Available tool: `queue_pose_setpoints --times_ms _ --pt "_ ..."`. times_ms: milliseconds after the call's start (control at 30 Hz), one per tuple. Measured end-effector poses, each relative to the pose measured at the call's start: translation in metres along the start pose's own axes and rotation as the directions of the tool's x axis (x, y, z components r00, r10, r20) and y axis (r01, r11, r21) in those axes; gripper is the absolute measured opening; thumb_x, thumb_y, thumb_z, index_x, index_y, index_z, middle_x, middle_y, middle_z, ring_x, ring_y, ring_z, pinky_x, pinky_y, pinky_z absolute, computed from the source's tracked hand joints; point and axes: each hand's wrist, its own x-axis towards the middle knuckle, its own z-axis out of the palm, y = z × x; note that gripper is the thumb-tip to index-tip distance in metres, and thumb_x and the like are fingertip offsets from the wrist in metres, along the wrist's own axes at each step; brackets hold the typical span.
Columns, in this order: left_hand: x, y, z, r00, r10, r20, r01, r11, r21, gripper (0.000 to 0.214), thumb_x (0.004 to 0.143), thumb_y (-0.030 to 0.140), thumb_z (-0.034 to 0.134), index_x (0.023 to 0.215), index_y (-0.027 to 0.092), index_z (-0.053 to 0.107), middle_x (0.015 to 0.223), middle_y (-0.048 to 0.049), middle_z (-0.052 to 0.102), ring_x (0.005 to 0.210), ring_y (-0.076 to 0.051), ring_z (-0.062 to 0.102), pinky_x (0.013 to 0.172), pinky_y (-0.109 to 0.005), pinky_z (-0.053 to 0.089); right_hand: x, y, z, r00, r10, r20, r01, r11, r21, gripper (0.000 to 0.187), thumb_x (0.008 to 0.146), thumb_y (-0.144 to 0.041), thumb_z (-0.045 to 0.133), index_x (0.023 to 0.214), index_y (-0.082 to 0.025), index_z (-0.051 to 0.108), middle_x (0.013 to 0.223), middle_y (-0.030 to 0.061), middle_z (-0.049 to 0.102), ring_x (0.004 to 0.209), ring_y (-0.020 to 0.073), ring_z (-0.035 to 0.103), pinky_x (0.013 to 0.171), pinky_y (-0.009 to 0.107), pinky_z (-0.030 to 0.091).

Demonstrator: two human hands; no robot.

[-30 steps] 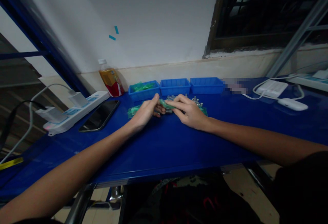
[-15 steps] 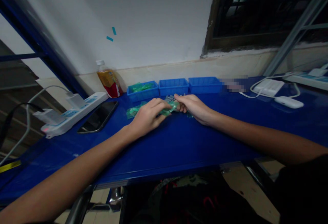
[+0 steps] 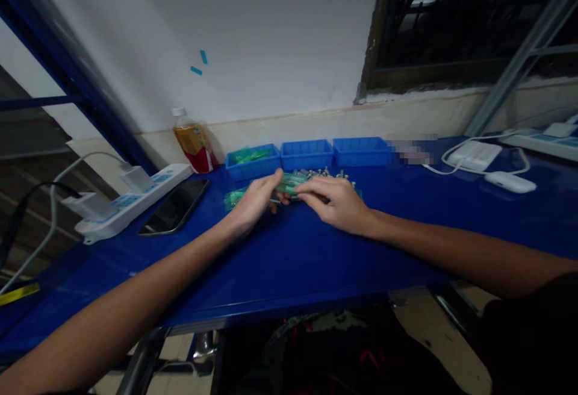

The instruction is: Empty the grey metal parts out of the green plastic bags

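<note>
Between my hands is a small green plastic bag [image 3: 290, 182], just above the blue table [image 3: 289, 262]. My left hand [image 3: 257, 199] is closed around the bag's left side, thumb on top. Fingers and thumb of my right hand [image 3: 336, 201] pinch the bag's right edge. What the bag contains is too small to make out. Just behind my right hand lies a heap of small metal screws [image 3: 323, 172], partly covered by it. More green bags [image 3: 232, 199] lie to the left of my left hand, partly hidden by it.
Three blue bins [image 3: 307, 154] stand along the wall, the left one holding green bags [image 3: 248, 155]. At the left are a phone [image 3: 175, 207], a power strip [image 3: 135, 199] and a drink bottle [image 3: 195, 142]. White chargers and cables [image 3: 476, 155] lie at the right.
My right hand has turned palm down and now pinches the bag's edge. My left hand has rolled thumb up around the bag. More of the screw heap shows behind my right hand.
</note>
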Motion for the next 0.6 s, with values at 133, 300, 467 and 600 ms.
queue_pose_setpoints --times_ms 133,300,467,600 --pt "0.001 -0.005 -0.001 0.991 0.118 -0.065 -0.117 0.993 0.029 0.025 0.084 0.039 0.054 0.096 0.017 0.051 0.069 0.0006 0.055 0.056 -0.01 0.052 0.045 -0.018 0.038 0.001 0.006 0.002 0.992 0.12 0.04 -0.121 0.992 0.025 0.02 0.085 -0.031 0.053 0.085 -0.017 0.068 0.07 0.0024 0.064 0.061 0.0126 0.053 0.06 0.027 0.039" --pt "-0.007 -0.005 -0.003 0.808 0.565 0.168 -0.549 0.617 0.564 0.017 0.087 0.027 0.051 0.101 0.018 0.055 0.089 -0.0044 0.058 0.08 -0.014 0.055 0.069 -0.026 0.047 0.008 0.014 0.004 0.846 0.496 0.194 -0.533 0.773 0.344 0.054 0.087 -0.057 0.038 0.056 -0.017 0.055 0.052 0.0006 0.052 0.05 0.0108 0.047 0.052 0.025 0.035" --pt "-0.012 -0.003 -0.001 0.725 0.548 0.416 -0.653 0.357 0.668 0.02 0.091 0.026 0.046 0.106 0.02 0.058 0.105 -0.0077 0.056 0.096 -0.018 0.053 0.085 -0.034 0.045 0.009 0.019 0.007 0.815 0.559 0.153 -0.567 0.717 0.406 0.043 0.084 -0.053 0.046 0.06 -0.017 0.053 0.051 -0.0021 0.048 0.049 0.01 0.043 0.049 0.024 0.032" --pt "-0.01 -0.008 0.003 0.788 0.431 0.44 -0.609 0.439 0.66 0.027 0.093 0.034 0.04 0.103 0.017 0.058 0.102 -0.0071 0.061 0.096 -0.019 0.054 0.09 -0.036 0.043 0.005 0.019 0.008 0.934 0.352 0.062 -0.356 0.896 0.265 0.035 0.086 -0.041 0.046 0.065 -0.016 0.06 0.058 -0.0014 0.053 0.056 0.0105 0.045 0.055 0.025 0.034"
